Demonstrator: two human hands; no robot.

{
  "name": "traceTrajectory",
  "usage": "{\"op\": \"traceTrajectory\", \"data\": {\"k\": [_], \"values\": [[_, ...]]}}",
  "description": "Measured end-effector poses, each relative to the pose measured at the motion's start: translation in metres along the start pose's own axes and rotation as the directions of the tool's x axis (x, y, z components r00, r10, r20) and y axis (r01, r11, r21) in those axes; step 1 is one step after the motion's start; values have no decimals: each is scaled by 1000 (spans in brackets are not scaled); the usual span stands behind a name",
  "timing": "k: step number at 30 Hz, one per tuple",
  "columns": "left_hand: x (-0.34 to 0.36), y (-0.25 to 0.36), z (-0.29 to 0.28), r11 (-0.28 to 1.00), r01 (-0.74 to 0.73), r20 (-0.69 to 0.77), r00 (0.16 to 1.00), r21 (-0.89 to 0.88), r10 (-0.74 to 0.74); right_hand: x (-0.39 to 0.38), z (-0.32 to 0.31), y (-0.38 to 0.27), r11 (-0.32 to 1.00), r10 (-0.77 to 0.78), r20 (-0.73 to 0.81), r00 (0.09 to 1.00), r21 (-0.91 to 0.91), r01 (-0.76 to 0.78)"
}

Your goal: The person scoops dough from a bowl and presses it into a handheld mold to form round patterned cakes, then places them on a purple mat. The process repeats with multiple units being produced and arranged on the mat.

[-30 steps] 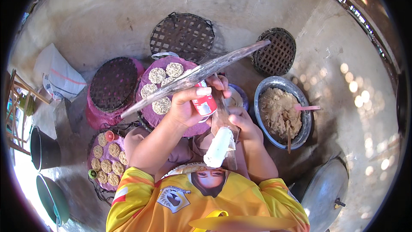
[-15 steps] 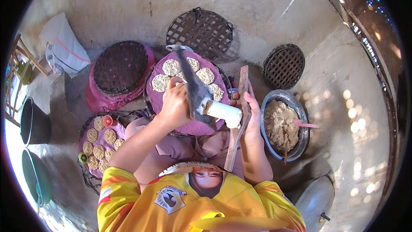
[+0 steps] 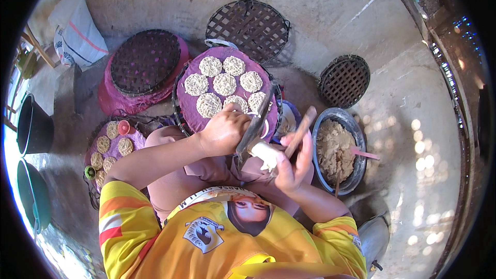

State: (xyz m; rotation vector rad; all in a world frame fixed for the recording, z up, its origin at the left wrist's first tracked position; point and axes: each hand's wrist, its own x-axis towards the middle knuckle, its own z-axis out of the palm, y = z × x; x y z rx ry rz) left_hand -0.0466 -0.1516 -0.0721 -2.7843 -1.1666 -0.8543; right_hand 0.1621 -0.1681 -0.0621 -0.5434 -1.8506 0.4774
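My left hand (image 3: 226,132) is closed around a dark wooden press block (image 3: 257,121), low over the near edge of a round tray covered with purple cloth (image 3: 191,111). Several coiled rounds of pale dough strands (image 3: 224,84) lie on that cloth. A white, dough-smeared cylinder (image 3: 266,155) sticks out of the block toward my right hand. My right hand (image 3: 294,170) grips a wooden bar (image 3: 301,132) beside the cylinder's ragged end. Whether the bar and the cylinder are joined is hidden by my fingers.
A basin of dough (image 3: 336,157) with a pink-handled tool stands at right. Woven trays (image 3: 248,28) lean on the wall. A second cloth-covered tray (image 3: 135,137) with browner rounds lies at left, near black (image 3: 36,126) and green buckets (image 3: 35,194). A white sack (image 3: 77,31) stands behind.
The press has come down and nearer me, tilting, with both hands. The bar has turned, and more of the dough rounds on the tray now show. The view has shifted slightly.
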Motion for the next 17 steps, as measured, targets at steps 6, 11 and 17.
{"op": "traceTrajectory", "data": {"k": [6,11,17], "values": [[19,-9,0,992,-73,156,984,-106,89,30,-25,-18,626,606,254,754,431,-649],[42,11,6,991,-69,119,989,-118,83,67,-50,-21,661,278,378,883,592,-461],[32,47,49,496,-102,-470,528,-862,-707,112,-98,-21,601,138,306,942,730,-325]]}}
